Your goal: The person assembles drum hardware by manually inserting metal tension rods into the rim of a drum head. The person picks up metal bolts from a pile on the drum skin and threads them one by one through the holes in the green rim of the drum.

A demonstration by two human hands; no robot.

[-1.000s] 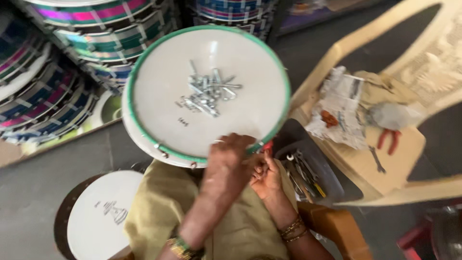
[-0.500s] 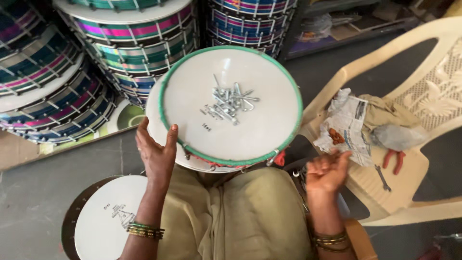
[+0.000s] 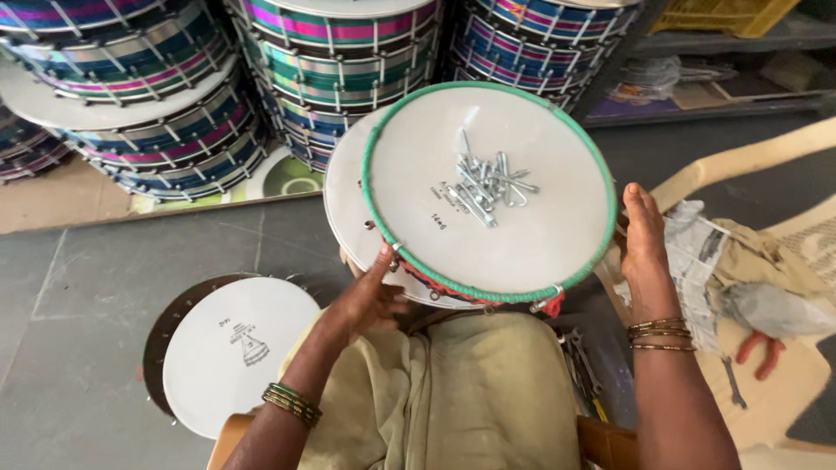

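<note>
A round drum (image 3: 522, 252) with a white skin and a green rim rests on my lap, tilted toward me. A loose pile of metal bolts and hooks (image 3: 488, 184) lies on its skin. My left hand (image 3: 370, 296) touches the near left rim, fingertips at a small metal hook there. My right hand (image 3: 643, 235) lies flat against the drum's right edge, fingers straight. Both wrists wear bangles. A second white drum skin (image 3: 341, 196) shows under the drum on the left.
Stacks of striped colourful drums (image 3: 348, 52) stand behind. A white drum head on a dark ring (image 3: 235, 352) lies on the floor at left. A plastic chair (image 3: 784, 383) at right holds newspaper, cloth, and red-handled pliers (image 3: 758, 352). Tools (image 3: 583, 365) sit by my right knee.
Both hands moved apart from the drum's near edge; the left rose open beside the rim, then settled on it, and the right came up flat against the right edge.
</note>
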